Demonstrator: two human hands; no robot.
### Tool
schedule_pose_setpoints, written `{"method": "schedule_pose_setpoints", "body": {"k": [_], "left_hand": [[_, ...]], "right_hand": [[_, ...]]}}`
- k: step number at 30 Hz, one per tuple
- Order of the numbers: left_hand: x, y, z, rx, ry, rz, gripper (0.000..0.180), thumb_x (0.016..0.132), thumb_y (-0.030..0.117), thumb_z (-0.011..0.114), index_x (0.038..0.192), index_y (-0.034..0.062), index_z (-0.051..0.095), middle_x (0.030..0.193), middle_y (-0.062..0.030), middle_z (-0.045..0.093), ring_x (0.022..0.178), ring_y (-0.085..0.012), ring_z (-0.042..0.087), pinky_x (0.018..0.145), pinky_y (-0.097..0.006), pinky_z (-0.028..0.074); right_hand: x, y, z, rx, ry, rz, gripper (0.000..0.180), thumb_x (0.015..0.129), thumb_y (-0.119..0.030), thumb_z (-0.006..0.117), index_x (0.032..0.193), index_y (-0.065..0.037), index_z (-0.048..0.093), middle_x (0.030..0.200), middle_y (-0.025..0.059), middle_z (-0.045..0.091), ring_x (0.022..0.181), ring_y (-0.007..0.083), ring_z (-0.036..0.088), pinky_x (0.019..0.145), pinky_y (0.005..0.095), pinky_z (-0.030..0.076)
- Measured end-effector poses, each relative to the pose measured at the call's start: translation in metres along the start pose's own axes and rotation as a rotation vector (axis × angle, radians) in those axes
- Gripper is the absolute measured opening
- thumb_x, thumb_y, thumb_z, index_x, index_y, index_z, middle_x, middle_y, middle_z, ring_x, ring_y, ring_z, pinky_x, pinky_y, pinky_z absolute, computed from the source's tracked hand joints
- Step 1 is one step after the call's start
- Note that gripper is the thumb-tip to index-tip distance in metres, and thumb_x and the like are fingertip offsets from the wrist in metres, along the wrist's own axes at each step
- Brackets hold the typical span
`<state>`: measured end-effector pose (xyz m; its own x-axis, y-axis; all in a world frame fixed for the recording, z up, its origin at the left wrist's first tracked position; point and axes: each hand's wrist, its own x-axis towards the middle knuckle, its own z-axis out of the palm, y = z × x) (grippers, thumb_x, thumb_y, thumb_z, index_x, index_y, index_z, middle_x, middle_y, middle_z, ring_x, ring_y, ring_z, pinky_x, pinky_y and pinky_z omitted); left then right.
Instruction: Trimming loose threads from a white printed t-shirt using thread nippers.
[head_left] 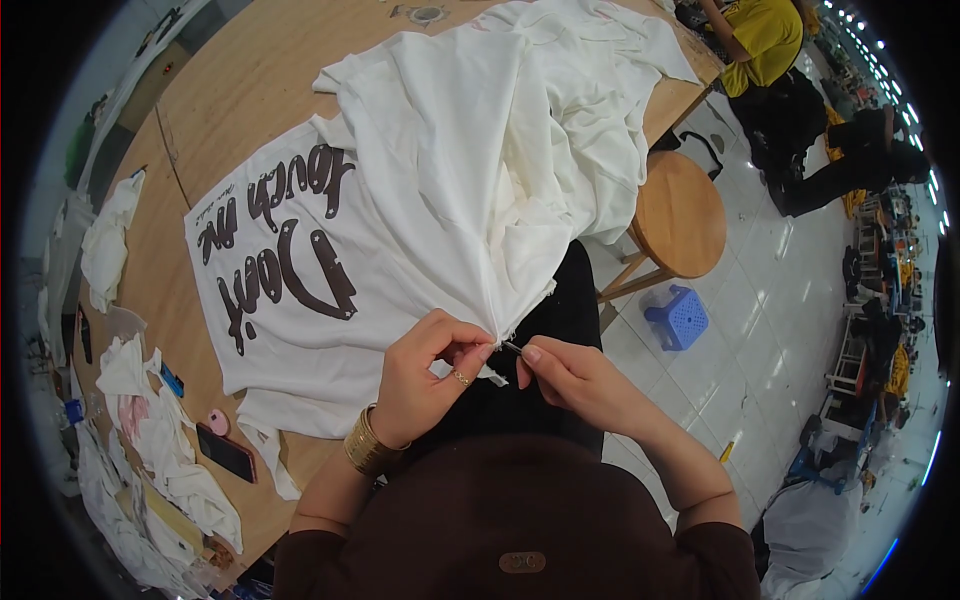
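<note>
Looks like thread-trimming on a white printed T-shirt [400, 200], judging by the hands. The left hand [425, 375] is closed, pinching a gathered bit of the shirt's edge between thumb and fingers, pulled taut toward the lap. The right hand [575, 385] is closed round a small thin metal tool [512, 348] (snips or a needle, too tiny to tell), its tip right at the pinched fabric. The shirt itself is spread across the wooden table [240, 70], print side up, draping over the near edge into the hands. I'd guess the next move needs the fabric kept tight and the tool tip kept to the loose bit, not the cloth. A black phone [226, 452] sits on the table well off to the left.
</note>
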<state>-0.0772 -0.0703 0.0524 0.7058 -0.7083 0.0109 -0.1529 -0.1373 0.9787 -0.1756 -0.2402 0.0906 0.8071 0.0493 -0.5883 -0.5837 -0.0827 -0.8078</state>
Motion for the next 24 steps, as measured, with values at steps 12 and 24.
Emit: {"method": "schedule_pose_setpoints", "body": {"k": [12,24], "left_hand": [[-0.003,-0.002,0.001,0.012,-0.019,0.003,0.007,0.078,-0.002,0.061,0.084,-0.0011,0.059,0.078,-0.0035,0.052,0.063,-0.0074,0.052,0.058,-0.019,0.043],[-0.001,-0.005,0.0,-0.213,-0.04,-0.167,0.008,0.08,0.002,0.061,0.087,-0.0023,0.058,0.078,-0.0029,0.055,0.062,-0.0076,0.054,0.056,-0.02,0.045]], "right_hand": [[0.002,0.004,0.004,0.017,0.019,0.0,0.035,0.095,-0.031,0.036,0.079,-0.003,0.049,0.057,0.0013,0.04,0.054,0.0085,0.038,0.054,0.0254,0.036],[0.016,0.027,0.007,0.125,0.205,-0.151,0.029,0.09,-0.03,0.05,0.083,-0.003,0.057,0.062,-0.0013,0.047,0.059,0.0038,0.043,0.053,0.0208,0.037]]}}
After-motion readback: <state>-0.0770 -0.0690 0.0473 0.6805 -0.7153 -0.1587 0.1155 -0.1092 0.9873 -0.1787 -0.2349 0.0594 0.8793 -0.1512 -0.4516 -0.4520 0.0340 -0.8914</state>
